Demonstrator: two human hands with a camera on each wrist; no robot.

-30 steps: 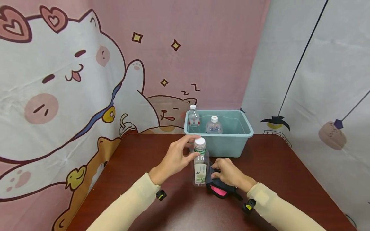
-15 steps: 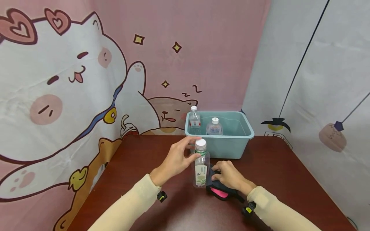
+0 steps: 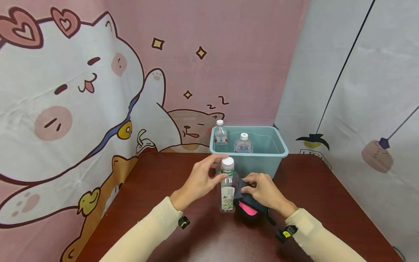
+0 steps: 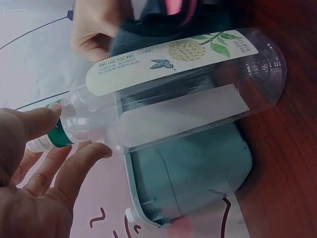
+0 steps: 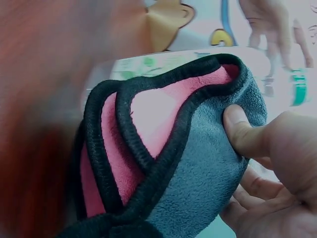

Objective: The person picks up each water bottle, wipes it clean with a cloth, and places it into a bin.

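Observation:
A clear plastic bottle (image 3: 227, 191) with a white cap and a pale flower label stands upright on the table. My left hand (image 3: 201, 178) grips it round the neck, thumb and fingers at the green band in the left wrist view. Against the bottle's right side my right hand (image 3: 263, 191) pinches a folded cloth (image 5: 198, 163), grey-blue and fuzzy outside, pink inside, with black edging. In the right wrist view the thumb lies on the grey face of the cloth, and the other fingers are partly hidden behind it.
Just behind the bottle is a light blue plastic bin (image 3: 265, 165). Two more clear bottles with white caps stand inside it, one at the left corner (image 3: 220, 136) and a shorter-looking one (image 3: 243, 145) nearer the middle. The dark red table (image 3: 163, 171) meets a patterned curtain (image 3: 248, 65).
My right hand has moved slightly up with the cloth, and more of the pink inside shows. The left hand and the bottle have stayed in place.

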